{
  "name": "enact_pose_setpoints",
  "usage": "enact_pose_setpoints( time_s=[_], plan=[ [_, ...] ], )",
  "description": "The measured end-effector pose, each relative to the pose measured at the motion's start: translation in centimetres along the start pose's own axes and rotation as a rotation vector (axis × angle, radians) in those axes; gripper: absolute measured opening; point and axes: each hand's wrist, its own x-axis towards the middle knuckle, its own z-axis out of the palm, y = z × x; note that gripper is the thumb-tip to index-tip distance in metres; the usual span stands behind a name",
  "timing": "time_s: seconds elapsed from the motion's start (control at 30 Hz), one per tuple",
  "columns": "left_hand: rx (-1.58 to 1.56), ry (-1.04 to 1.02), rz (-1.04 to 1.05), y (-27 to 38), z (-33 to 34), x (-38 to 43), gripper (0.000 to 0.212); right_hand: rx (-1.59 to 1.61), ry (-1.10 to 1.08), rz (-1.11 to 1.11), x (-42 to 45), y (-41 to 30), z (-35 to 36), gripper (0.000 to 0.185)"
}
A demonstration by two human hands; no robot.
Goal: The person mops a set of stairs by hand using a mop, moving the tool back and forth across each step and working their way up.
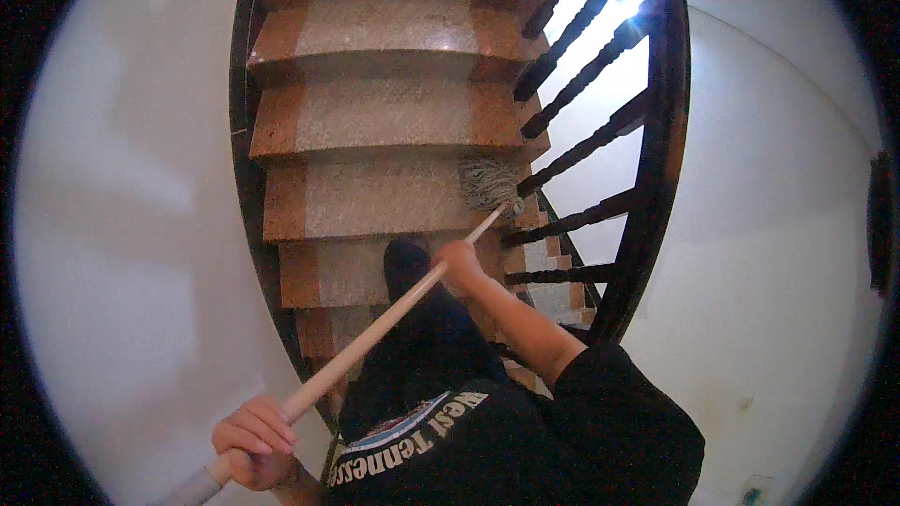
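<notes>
A long wooden mop handle [373, 335] runs slantwise across the view, from the lower left up to the right. Near its top end my left hand [254, 441] grips it, just above a grey sleeve [190, 488] on the pole. Lower down the pole, my right hand [457, 266] is closed around it, close to my foot. The grey string mop head [489, 184] lies spread on a stair tread, at its right side against the foot of a baluster. Its strands reach back toward the riser of the step above.
Stone steps [387, 112] with pale middles and brown side bands rise ahead. Dark turned balusters [576, 154] and a dark handrail [668, 119] edge the right side. A white wall [126, 225] stands left. Through the balusters, lower steps [555, 281] show. My dark shoe [406, 260] is on a tread.
</notes>
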Motion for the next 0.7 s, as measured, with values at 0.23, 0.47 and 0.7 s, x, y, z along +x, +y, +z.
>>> enact_pose_setpoints(
  time_s=[0.23,0.47,0.7],
  plan=[
    [0.132,0.435,0.326,7.2,-6.7,-1.3,0.031,0.363,0.165,-0.277,2.5,-9.0,-6.6,0.014],
    [-0.079,0.356,0.428,11.5,-8.9,-2.3,0.028,0.345,0.437,-0.564,6.8,-12.9,-18.7,0.021],
    [-0.178,0.923,0.327,3.5,-5.2,0.0,0.02,0.085,0.703,-0.649,12.3,-9.7,-29.8,0.021]
  ],
)
